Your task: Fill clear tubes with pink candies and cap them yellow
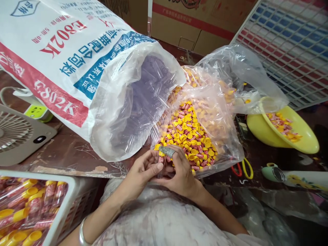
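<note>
My left hand and my right hand meet at the mouth of a clear plastic bag heaped with yellow caps and red-striped candies. Both hands are closed together on a small clear tube, held between the fingers over my lap. My right forefinger wears a grey woven finger cot. A silver bangle sits on my left wrist. To the left lies a big white woven sack on its side, its clear liner full of empty clear tubes.
A white crate at the lower left holds filled tubes with yellow caps. A yellow basin with candies stands at the right, beside red and yellow scissors. A small fan, cardboard boxes and a wire grid ring the table.
</note>
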`<state>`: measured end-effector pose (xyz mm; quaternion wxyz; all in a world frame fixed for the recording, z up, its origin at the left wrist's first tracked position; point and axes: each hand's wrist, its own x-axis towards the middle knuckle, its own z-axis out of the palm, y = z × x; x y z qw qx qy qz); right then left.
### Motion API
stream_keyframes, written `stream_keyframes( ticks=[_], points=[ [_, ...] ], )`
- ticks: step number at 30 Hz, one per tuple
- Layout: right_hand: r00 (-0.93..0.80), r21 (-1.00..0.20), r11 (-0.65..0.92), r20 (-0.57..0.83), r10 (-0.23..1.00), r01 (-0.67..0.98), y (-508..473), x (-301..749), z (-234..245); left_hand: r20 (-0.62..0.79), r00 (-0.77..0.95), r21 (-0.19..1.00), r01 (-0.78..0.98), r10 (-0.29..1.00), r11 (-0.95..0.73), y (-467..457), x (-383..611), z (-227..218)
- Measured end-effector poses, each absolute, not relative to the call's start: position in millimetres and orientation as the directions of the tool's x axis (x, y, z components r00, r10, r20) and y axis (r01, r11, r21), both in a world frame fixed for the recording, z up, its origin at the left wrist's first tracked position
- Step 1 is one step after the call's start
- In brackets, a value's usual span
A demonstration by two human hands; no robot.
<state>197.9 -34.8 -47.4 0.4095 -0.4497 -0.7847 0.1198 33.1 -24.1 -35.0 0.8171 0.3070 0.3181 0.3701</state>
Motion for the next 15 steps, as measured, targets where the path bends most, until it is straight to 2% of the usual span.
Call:
stream_keyframes(
  ticks=[4, 7, 9, 11, 12, 14, 15],
  points=[
    [-0.283, -0.523, 0.603, 0.566, 0.774, 0.602, -34, 200, -48, -0.332, 0.549, 0.742, -0.35, 0.767, 0.572, -26, 36, -40],
    [-0.414, -0.538, 0.603, 0.44, 0.797, 0.588, -31, 212, -43, -0.373, 0.55, 0.758, -0.284, 0.747, 0.587, -24, 36, -42],
    [-0.452, -0.545, 0.57, 0.349, 0.821, 0.615, -26, 227, -38, -0.341, 0.5, 0.868, -0.157, 0.796, 0.471, -16, 32, -39],
    [-0.339, -0.498, 0.491, 0.368, 0.866, 0.715, -19, 243, -34, -0.214, 0.397, 0.975, 0.135, 0.892, 0.174, -2, 26, -34],
    [-0.271, -0.459, 0.445, 0.397, 0.877, 0.769, -15, 250, -33, -0.125, 0.354, 0.945, 0.327, 0.927, 0.003, 7, 23, -31],
    [-0.234, -0.375, 0.407, 0.428, 0.873, 0.833, -7, 256, -35, 0.008, 0.349, 0.728, 0.641, 0.937, -0.245, 26, 20, -26],
    [-0.26, -0.342, 0.415, 0.417, 0.871, 0.843, -4, 256, -36, 0.026, 0.379, 0.61, 0.727, 0.925, -0.315, 35, 19, -25]
  ],
)
